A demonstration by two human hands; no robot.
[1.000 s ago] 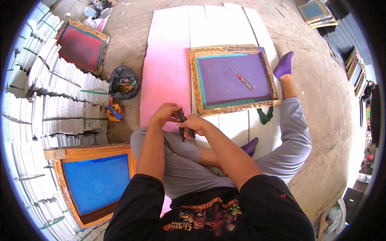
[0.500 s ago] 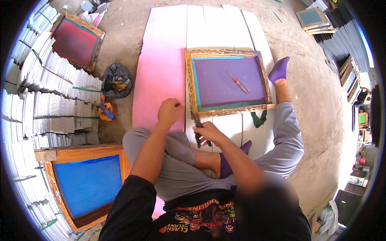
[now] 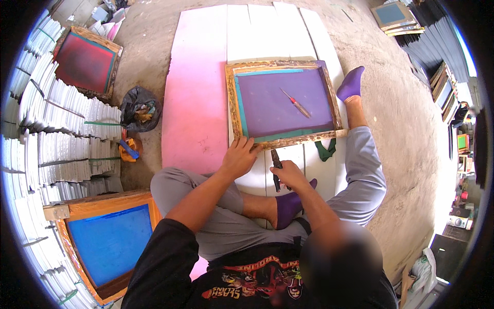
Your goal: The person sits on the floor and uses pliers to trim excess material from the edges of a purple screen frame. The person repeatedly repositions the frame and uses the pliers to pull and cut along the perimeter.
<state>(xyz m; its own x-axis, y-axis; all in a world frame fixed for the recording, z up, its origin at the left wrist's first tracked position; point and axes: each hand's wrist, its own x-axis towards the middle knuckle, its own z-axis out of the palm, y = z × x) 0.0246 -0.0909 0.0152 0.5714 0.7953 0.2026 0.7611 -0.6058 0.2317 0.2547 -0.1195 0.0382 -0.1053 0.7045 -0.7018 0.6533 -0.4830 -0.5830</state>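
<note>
In front of me lies a wooden screen-printing frame (image 3: 278,140) with a purple mesh and teal edges. My left hand (image 3: 241,156) grips its near left corner, fingers over the wood. Just to the right of that corner, my right hand (image 3: 289,174) is closed round dark pliers (image 3: 276,158). Their jaws point at the frame's near rail; whether they touch it I cannot tell. A screwdriver (image 3: 298,107) with a red-collared handle rests on the purple mesh. Beside the near rail, a dark green strip of cloth (image 3: 325,150) lies on the white boards.
Pink and white boards (image 3: 195,103) lie under me. To the left are stacked white sheets (image 3: 67,123), a black bag (image 3: 138,110), an orange container (image 3: 129,150), a blue-meshed frame (image 3: 110,242) and a red-meshed frame (image 3: 85,59). My outstretched foot (image 3: 351,85) borders the purple frame's right side.
My left hand has moved right onto the frame's near left corner. The pliers have shifted right, away from that corner, along the near rail. The whole view has shifted slightly.
</note>
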